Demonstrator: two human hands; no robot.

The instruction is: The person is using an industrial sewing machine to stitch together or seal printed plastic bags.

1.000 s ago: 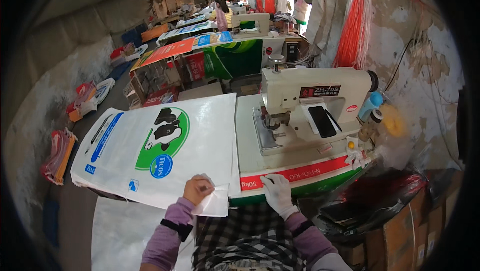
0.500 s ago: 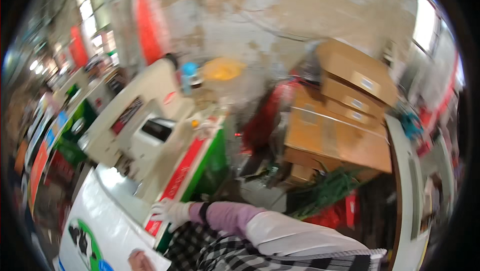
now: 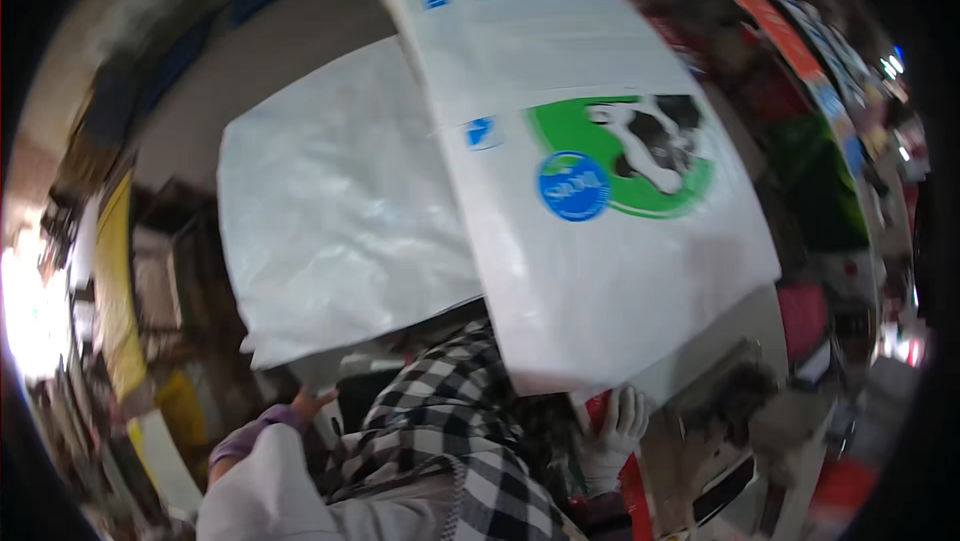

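A stack of white printed sacks (image 3: 600, 281), with a black-and-white cow on green, lies on the work surface in front of me. It partly overlaps plain white sacks (image 3: 340, 211) to its left. My right hand (image 3: 622, 429), in a white glove, rests by the red table edge (image 3: 634, 501) just below the printed sacks. Its fingers are stretched out and nothing shows in them. My left hand (image 3: 312, 401) is bare, below the plain sacks' near edge and apart from them. Its fingers look extended, with nothing visible in them.
A cream-coloured machine (image 3: 790, 421) stands at the lower right, close to my gloved hand. Farther right is a row of other work stations (image 3: 820, 181) with green and orange sides. A yellow sheet (image 3: 117, 281) hangs at the left.
My view has swung left, away from the wall and cardboard boxes, onto the sacks. The left hand, whose fingers were on the printed sack, is now off it. The gloved right hand stays at the red edge.
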